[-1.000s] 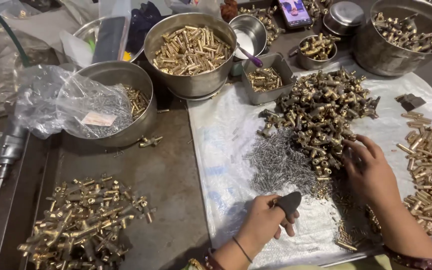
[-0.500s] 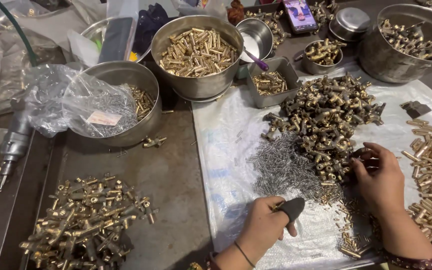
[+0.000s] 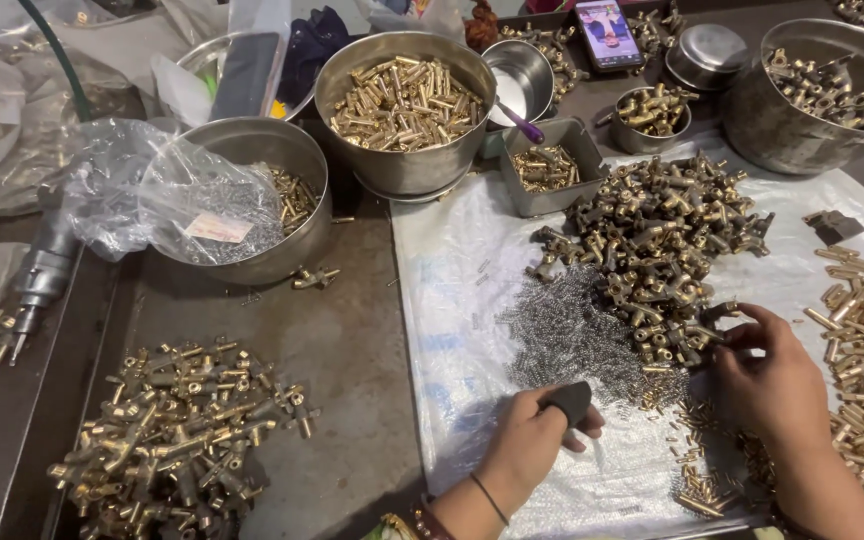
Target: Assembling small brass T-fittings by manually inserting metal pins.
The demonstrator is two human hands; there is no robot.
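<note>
Right hand (image 3: 782, 385) pinches a brass fitting (image 3: 717, 315) – partly hidden; left hand (image 3: 537, 440) seemingly curled on a dark block (image 3: 567, 400) by fine springs (image 3: 567, 335).

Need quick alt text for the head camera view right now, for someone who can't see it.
A person's right hand picks at a pile of brass fittings on a white plastic sheet, while the left hand, a dark cap on one finger, rests by a heap of small steel springs. Steel bowls of brass parts stand behind.
</note>
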